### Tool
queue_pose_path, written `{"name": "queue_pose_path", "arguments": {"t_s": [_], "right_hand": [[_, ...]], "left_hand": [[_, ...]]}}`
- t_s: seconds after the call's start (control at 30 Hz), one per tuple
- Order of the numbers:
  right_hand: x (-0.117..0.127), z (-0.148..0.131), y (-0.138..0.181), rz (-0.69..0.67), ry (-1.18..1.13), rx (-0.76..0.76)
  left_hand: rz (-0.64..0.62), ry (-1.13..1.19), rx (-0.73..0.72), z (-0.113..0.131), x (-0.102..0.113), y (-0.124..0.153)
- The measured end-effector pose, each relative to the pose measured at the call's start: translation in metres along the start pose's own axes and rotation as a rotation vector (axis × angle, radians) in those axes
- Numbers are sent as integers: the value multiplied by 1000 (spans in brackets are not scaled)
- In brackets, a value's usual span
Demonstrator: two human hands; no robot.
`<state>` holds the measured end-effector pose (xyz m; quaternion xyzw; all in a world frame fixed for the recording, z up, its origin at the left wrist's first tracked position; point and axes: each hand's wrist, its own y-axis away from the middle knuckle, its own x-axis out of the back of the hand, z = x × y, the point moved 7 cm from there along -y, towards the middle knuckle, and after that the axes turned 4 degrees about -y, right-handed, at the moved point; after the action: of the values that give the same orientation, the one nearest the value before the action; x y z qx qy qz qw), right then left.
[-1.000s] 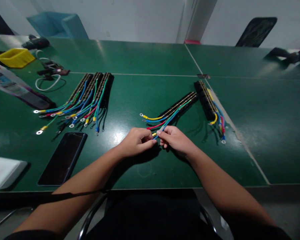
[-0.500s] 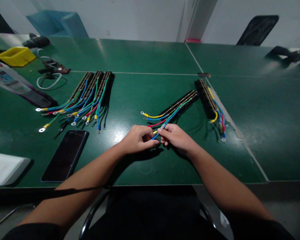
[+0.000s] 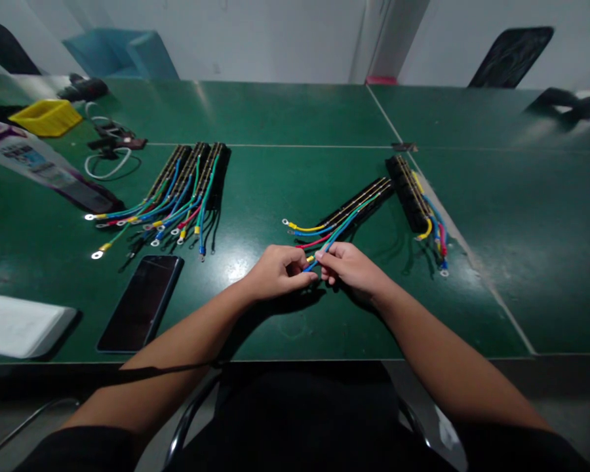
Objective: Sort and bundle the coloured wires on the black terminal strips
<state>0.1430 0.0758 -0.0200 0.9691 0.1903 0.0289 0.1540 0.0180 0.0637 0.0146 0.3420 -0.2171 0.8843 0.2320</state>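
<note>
Phone [image 3: 140, 303] lies by the table's [image 3: 373, 341] edge. Farther in, my left hand [image 3: 279, 274] grips the ends of green and blue wires [image 3: 341, 228]; my right hand [image 3: 353, 269] pinches them just above. They run to a black strip [image 3: 351, 202], near another strip [image 3: 407, 193].

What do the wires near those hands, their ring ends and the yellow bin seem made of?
Wires: probably plastic-coated, smooth and slightly glossy, judging by their even bright colours and supple curves; the core is hidden. Ring ends: likely silvery metal, from their pale shine. Yellow bin: perhaps moulded plastic, rather matte, given its uniform colour, though blur leaves that open.
</note>
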Motion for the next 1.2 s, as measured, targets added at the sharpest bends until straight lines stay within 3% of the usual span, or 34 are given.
{"name": "queue_pose_path", "arguments": {"t_s": [0.67, 1.2], "right_hand": [[0, 1, 0, -15, -14, -10], [2, 6, -5, -14, -62, 13]], "left_hand": [[5, -5, -66, 0, 2, -1], [59, 33, -30, -6, 3, 0]]}}
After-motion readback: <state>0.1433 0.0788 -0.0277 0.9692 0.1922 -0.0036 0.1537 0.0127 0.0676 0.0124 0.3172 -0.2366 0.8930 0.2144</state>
